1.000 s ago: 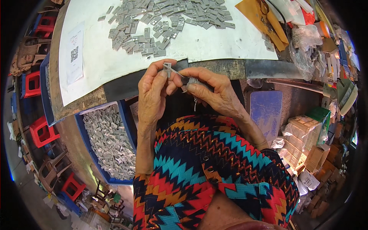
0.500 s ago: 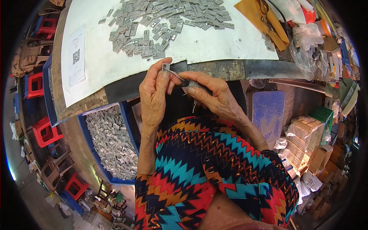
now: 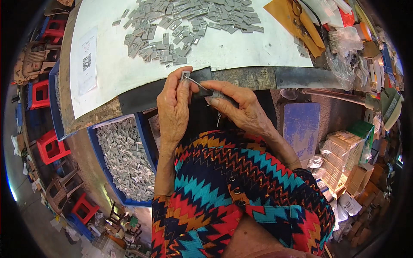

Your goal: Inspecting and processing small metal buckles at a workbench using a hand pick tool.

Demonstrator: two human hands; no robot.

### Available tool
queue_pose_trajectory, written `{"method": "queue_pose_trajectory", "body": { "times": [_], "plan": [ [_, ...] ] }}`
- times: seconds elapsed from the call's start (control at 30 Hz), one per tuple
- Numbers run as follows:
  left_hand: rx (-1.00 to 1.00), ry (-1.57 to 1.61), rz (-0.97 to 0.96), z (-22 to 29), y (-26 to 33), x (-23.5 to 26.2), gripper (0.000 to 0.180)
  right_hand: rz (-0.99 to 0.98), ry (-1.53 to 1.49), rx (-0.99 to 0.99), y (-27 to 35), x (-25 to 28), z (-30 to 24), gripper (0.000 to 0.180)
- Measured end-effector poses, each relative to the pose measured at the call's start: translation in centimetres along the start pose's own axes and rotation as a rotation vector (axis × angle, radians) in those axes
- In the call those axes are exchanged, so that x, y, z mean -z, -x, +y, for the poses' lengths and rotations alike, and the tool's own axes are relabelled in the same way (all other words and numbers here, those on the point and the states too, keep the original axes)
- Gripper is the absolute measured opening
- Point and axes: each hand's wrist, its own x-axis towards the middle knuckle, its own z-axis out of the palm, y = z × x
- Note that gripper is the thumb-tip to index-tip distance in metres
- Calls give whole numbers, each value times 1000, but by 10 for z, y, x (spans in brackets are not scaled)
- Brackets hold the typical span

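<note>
The left hand (image 3: 173,105) pinches a small grey metal piece (image 3: 185,75) upright between thumb and fingertips, its grip pressed together on it. The right hand (image 3: 238,107), level with it and just to its right, holds a thin tool (image 3: 208,88) in a tight pinch. The tool's long axis runs up-left, its tip meeting the piece. Both hands hover just short of the counter (image 3: 241,77) edge; loose grey pieces (image 3: 189,30) lie beyond.

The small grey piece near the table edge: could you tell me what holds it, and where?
The left hand pinches the small grey piece by its lower end at the fingertips; the right hand holds a thin tool by its handle.
</note>
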Motion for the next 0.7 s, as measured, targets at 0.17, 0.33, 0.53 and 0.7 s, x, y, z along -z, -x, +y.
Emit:
{"method": "queue_pose_trajectory", "body": {
  "times": [0.17,0.33,0.53,0.7],
  "plan": [
    [-111,-240,42,-4,-1,1,23,14,74,55,0,-2,2,33],
    [-195,-388,84,-4,0,0,23,73,150,176,-1,-6,2,33],
    [-489,-648,145,-13,-4,1,27,79,502,231,3,-14,-3,44],
    [-566,-622,131,-16,-3,1,32,84,382,268,5,-16,-3,45]
  ]
}}
